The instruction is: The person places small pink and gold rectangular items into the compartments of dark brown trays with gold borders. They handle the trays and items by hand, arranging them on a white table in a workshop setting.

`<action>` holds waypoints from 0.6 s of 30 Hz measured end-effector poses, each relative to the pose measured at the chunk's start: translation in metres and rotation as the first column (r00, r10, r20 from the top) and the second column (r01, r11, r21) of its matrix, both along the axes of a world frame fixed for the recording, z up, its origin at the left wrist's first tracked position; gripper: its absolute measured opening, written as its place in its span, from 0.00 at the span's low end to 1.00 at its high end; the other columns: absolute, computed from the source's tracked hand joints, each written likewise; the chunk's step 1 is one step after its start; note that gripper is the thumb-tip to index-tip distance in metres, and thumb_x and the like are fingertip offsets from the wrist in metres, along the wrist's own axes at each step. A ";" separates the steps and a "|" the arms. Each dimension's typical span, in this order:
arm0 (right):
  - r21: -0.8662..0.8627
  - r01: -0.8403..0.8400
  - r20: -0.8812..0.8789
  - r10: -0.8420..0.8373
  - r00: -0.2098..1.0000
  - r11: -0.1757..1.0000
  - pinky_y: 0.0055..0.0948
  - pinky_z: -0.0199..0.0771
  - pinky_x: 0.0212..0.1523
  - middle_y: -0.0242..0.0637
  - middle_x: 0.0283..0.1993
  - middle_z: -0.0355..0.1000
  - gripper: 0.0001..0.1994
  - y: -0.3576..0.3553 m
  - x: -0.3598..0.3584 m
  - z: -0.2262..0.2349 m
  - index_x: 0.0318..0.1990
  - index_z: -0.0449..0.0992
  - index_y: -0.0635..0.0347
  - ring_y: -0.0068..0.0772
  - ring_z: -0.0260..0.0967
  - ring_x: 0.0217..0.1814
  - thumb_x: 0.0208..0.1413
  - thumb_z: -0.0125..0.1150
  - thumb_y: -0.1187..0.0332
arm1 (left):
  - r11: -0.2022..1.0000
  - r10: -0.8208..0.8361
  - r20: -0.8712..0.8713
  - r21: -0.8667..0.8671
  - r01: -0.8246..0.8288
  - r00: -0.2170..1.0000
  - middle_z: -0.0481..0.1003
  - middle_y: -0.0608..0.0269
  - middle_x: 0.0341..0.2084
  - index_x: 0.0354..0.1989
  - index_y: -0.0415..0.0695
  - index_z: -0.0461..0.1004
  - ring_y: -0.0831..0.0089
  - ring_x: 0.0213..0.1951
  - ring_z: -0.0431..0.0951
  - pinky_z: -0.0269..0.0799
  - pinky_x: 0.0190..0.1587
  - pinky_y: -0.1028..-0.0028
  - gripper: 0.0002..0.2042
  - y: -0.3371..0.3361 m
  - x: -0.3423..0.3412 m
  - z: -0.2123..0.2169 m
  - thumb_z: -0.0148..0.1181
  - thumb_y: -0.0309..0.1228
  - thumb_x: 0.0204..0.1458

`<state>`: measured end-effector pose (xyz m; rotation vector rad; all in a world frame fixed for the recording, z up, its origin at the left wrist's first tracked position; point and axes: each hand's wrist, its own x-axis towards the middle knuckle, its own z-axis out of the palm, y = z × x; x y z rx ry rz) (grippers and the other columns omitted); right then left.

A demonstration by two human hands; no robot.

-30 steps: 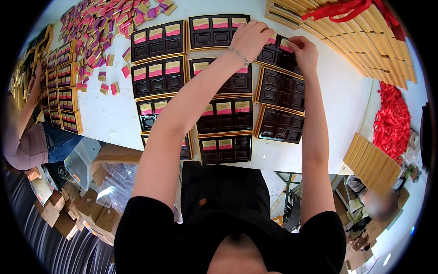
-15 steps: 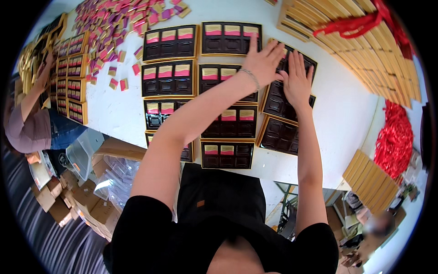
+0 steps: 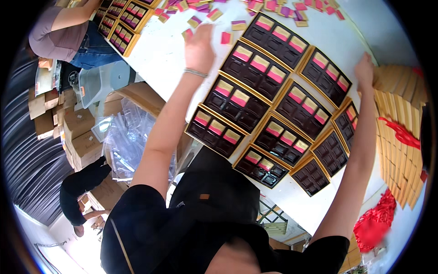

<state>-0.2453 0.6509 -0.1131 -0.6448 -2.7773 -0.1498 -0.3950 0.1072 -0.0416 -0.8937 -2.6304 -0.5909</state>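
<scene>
Several dark compartment trays with gold rims (image 3: 237, 98) lie in rows on a white table (image 3: 159, 59). Most hold a row of pink-and-gold packets; two at the near right (image 3: 332, 153) hold none. My left hand (image 3: 199, 45), a bracelet on its wrist, is stretched out flat over the table, fingers apart, beside loose pink-and-gold packets (image 3: 226, 37). My right hand (image 3: 365, 68) reaches the far corner of the right-most tray (image 3: 326, 71), against a stack of gold lids (image 3: 401, 114). Its fingers are hidden.
More loose packets (image 3: 273, 5) are scattered at the table's far end. Red ribbon (image 3: 404, 134) lies on the gold stack, and a red pile (image 3: 374, 226) sits lower right. Another person (image 3: 59, 27) works on trays (image 3: 118, 27) at far left. Cardboard boxes (image 3: 82, 132) and clear bags (image 3: 127, 137) stand below.
My hands were together on the trays at right. The left one has swung left to the loose packets and the right one has shifted to the far right tray corner. My view tilted.
</scene>
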 end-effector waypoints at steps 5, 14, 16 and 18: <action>0.047 0.208 0.416 -0.208 0.885 0.977 0.52 0.73 0.50 0.59 0.49 0.72 0.14 -0.031 -0.037 -0.001 0.48 0.72 0.65 0.63 0.72 0.50 0.58 0.44 0.71 | 0.992 0.106 0.133 -0.075 -0.097 0.985 0.76 0.51 0.47 0.50 0.39 0.71 0.57 0.50 0.77 0.75 0.50 0.67 0.19 -0.063 -0.013 -0.025 0.63 0.29 0.50; -0.107 0.156 0.173 -0.136 0.976 0.982 0.52 0.74 0.41 0.50 0.40 0.77 0.10 -0.098 -0.001 0.091 0.40 0.75 0.57 0.56 0.74 0.44 0.58 0.47 0.67 | 0.888 0.005 -0.254 -0.444 -0.121 0.967 0.79 0.65 0.44 0.47 0.50 0.77 0.71 0.40 0.80 0.77 0.38 0.69 0.16 -0.068 -0.028 -0.051 0.57 0.25 0.49; -0.332 0.133 -0.102 -0.176 0.979 0.934 0.42 0.74 0.39 0.45 0.36 0.79 0.12 -0.134 0.058 0.130 0.38 0.79 0.57 0.52 0.76 0.39 0.57 0.56 0.59 | 0.946 -0.155 -0.288 -0.320 0.058 0.945 0.81 0.63 0.37 0.44 0.48 0.79 0.70 0.33 0.81 0.76 0.32 0.71 0.14 -0.077 -0.043 -0.033 0.60 0.24 0.47; -0.588 0.216 -0.235 -0.420 0.876 0.780 0.31 0.73 0.39 0.40 0.32 0.80 0.13 -0.137 0.142 0.135 0.36 0.80 0.62 0.33 0.78 0.34 0.54 0.63 0.60 | 0.998 0.061 -0.043 -0.016 -0.061 0.997 0.81 0.62 0.29 0.42 0.44 0.81 0.69 0.28 0.80 0.75 0.30 0.73 0.12 -0.024 -0.011 0.016 0.64 0.26 0.47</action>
